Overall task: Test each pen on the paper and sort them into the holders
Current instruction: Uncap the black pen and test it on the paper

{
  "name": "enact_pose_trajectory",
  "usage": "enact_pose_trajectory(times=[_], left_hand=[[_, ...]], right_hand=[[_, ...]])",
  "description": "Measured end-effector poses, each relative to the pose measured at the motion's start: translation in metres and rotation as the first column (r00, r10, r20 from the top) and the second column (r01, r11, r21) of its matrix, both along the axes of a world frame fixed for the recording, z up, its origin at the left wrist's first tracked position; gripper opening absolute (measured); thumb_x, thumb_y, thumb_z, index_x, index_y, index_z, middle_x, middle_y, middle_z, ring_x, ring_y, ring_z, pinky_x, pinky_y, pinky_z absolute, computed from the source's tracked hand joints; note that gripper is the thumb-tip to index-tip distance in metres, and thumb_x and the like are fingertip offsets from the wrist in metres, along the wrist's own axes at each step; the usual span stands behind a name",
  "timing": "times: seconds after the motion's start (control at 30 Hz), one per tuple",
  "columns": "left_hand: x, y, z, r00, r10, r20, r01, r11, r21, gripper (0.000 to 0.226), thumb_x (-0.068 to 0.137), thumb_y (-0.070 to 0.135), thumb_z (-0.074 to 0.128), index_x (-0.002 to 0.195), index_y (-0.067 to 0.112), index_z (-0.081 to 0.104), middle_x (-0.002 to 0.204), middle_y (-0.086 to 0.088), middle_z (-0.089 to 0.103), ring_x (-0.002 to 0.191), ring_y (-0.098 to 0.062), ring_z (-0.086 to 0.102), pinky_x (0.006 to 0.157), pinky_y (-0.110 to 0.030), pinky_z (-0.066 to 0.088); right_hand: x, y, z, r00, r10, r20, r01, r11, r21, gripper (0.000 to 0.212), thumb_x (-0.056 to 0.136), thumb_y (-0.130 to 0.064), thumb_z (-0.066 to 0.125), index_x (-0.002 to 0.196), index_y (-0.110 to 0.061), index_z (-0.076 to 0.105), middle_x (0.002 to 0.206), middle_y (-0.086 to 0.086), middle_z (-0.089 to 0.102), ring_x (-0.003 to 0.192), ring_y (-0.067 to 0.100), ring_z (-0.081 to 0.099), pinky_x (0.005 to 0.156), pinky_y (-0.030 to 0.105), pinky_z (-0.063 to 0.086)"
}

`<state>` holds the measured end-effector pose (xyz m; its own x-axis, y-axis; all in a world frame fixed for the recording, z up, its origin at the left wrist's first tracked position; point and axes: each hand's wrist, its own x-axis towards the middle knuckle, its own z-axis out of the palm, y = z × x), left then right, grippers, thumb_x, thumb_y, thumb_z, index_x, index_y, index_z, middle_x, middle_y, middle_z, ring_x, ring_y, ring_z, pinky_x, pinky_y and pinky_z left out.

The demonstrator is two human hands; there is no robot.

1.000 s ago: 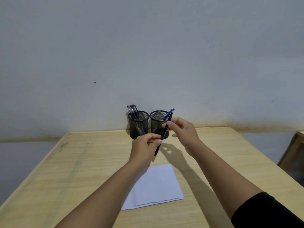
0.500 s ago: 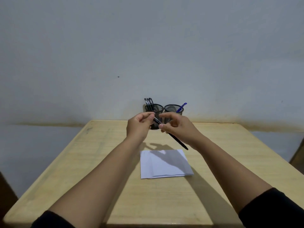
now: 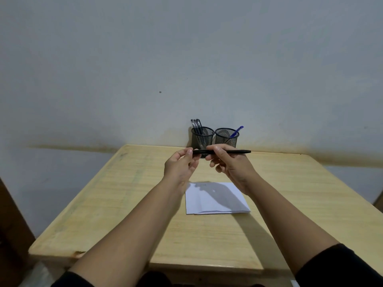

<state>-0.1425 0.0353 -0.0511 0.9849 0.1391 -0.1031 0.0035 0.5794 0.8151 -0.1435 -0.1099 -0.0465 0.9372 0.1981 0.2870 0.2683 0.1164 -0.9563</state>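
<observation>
Pens are what this job is about, and one black pen (image 3: 221, 151) is up in the air now, lying flat between two hands. The left hand (image 3: 179, 166) pinches one end with its fingertips. The right hand (image 3: 229, 162) is closed around the middle, and the other end sticks out past it. Holding both ends like this probably helps to pull off a cap or get the tip ready, though the tip is too small to see. White paper (image 3: 216, 198) lies on the surface (image 3: 116, 193) right under the hands, close by for a test line. Two mesh holders stand at the back by the wall, side by side. The left holder (image 3: 202, 137) has dark pens; the right holder (image 3: 227, 137) has one blue pen (image 3: 236, 132).
</observation>
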Motion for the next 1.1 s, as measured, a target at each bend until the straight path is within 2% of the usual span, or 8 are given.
enact_pose_trajectory(times=[0.13,0.27,0.37,0.5,0.63,0.77,0.97,1.1], left_hand=[[0.003,0.000,0.002,0.999,0.032,-0.012,-0.033,0.999,-0.040,0.013,0.094,0.006,0.050,0.083,0.009,0.057,0.080,-0.003,0.063,0.070,-0.007,0.062,0.062,-0.012,0.054],[0.024,0.038,0.006,0.969,0.244,-0.035,-0.246,0.952,-0.180,0.030,0.099,0.004,0.038,0.071,0.012,0.049,0.051,0.001,0.060,0.034,0.000,0.055,0.034,-0.007,0.038],[0.029,0.080,-0.005,0.890,0.455,-0.038,-0.445,0.883,0.151,0.028,0.096,0.010,0.046,0.070,0.017,0.052,0.072,-0.005,0.062,0.048,-0.001,0.058,0.039,-0.005,0.042],[0.017,0.070,-0.027,0.950,0.313,0.003,-0.251,0.755,0.606,0.010,0.092,0.016,0.054,0.091,0.014,0.065,0.088,-0.008,0.065,0.054,-0.002,0.056,0.036,-0.006,0.039],[0.016,0.056,-0.049,0.990,0.132,0.046,-0.100,0.444,0.890,0.018,0.090,0.017,0.054,0.097,0.016,0.070,0.093,-0.002,0.070,0.064,0.000,0.054,0.046,0.000,0.038],[0.021,0.050,-0.059,0.998,0.043,0.037,-0.047,0.253,0.966,0.022,0.091,0.016,0.051,0.100,0.014,0.071,0.105,0.001,0.070,0.082,-0.005,0.055,0.061,-0.002,0.036],[0.018,0.045,-0.063,0.996,0.016,0.090,-0.091,0.163,0.982,0.027,0.092,0.020,0.051,0.115,0.017,0.065,0.119,-0.002,0.065,0.116,-0.017,0.056,0.091,-0.016,0.035],[-0.006,0.024,-0.062,0.964,-0.172,0.202,-0.197,0.050,0.979,0.029,0.091,0.028,0.052,0.118,0.022,0.062,0.126,0.005,0.059,0.120,-0.012,0.048,0.092,-0.011,0.026]], right_hand=[[-0.003,0.013,-0.008,0.997,-0.043,0.060,0.041,0.998,0.038,0.020,0.095,-0.013,0.049,0.098,-0.009,0.068,0.076,0.008,0.065,0.064,0.013,0.055,0.058,0.022,0.039],[-0.005,0.007,-0.011,0.987,-0.137,0.084,0.122,0.979,0.162,0.024,0.096,-0.009,0.046,0.089,-0.010,0.069,0.065,0.002,0.064,0.057,0.010,0.053,0.054,0.018,0.042],[-0.005,-0.017,-0.018,0.985,-0.165,0.040,0.157,0.976,0.152,0.025,0.096,-0.010,0.044,0.089,-0.007,0.068,0.066,0.004,0.064,0.058,0.011,0.054,0.054,0.020,0.042],[-0.003,-0.016,-0.034,0.989,-0.120,-0.088,0.130,0.986,0.109,0.024,0.097,-0.017,0.045,0.102,-0.011,0.067,0.083,0.013,0.068,0.067,0.016,0.060,0.057,0.020,0.048],[-0.001,-0.009,-0.043,0.979,-0.147,-0.144,0.159,0.984,0.074,0.020,0.093,-0.016,0.052,0.099,-0.004,0.067,0.082,0.014,0.068,0.068,0.016,0.062,0.058,0.021,0.049],[0.002,-0.013,-0.048,0.971,-0.212,-0.107,0.205,0.976,-0.070,0.011,0.088,-0.009,0.060,0.090,0.002,0.063,0.063,0.009,0.057,0.054,0.015,0.046,0.048,0.019,0.038],[0.011,-0.019,-0.052,0.963,-0.163,-0.216,0.154,0.986,-0.058,0.018,0.092,-0.008,0.053,0.101,-0.004,0.068,0.070,0.008,0.065,0.054,0.011,0.052,0.047,0.018,0.037],[0.023,-0.027,-0.051,0.977,-0.148,-0.156,0.122,0.979,-0.166,0.014,0.085,0.001,0.059,0.083,-0.008,0.069,0.056,0.004,0.054,0.048,0.011,0.043,0.044,0.016,0.033]])
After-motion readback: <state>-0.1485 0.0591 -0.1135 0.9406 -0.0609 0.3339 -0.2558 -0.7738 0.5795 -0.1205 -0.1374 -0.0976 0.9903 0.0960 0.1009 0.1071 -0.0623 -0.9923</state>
